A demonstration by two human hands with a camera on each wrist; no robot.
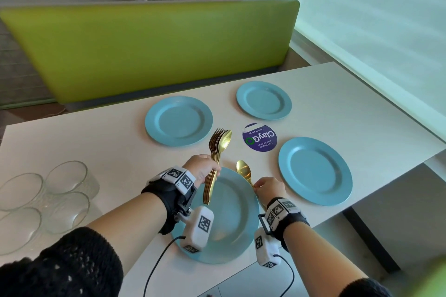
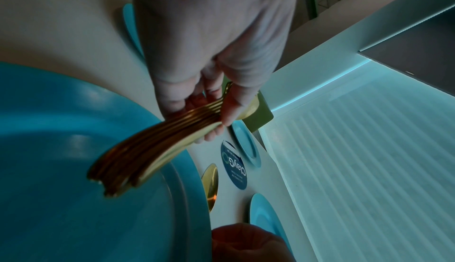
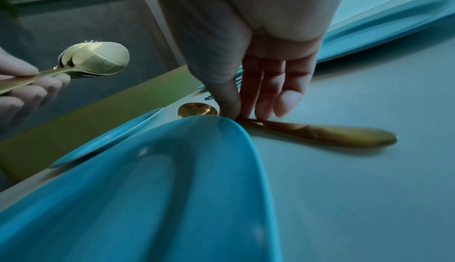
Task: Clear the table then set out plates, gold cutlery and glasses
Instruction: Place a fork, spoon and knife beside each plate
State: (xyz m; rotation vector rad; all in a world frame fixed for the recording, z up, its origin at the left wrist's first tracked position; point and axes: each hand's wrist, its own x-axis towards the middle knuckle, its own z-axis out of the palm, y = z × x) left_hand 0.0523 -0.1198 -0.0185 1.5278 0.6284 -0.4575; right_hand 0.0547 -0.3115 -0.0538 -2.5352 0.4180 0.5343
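Four blue plates lie on the white table (image 1: 96,142). The near plate (image 1: 231,224) is under my hands. Above its far rim my left hand (image 1: 213,171) grips a bundle of gold forks and spoons (image 1: 218,149), heads pointing away; the left wrist view shows the fingers (image 2: 229,110) curled round the bundle's handles (image 2: 147,149). A single gold spoon (image 1: 244,171) lies on the table just right of the near plate. My right hand (image 1: 259,185) pinches its neck between thumb and fingers (image 3: 246,108), the spoon's handle (image 3: 332,136) flat on the table beside the plate's rim (image 3: 246,136).
The other plates sit at far left (image 1: 178,120), far right (image 1: 263,100) and near right (image 1: 315,171). A round purple sticker (image 1: 259,137) marks the table's middle. Several clear glasses (image 1: 70,178) stand at the left. A green bench back (image 1: 144,50) runs behind the table.
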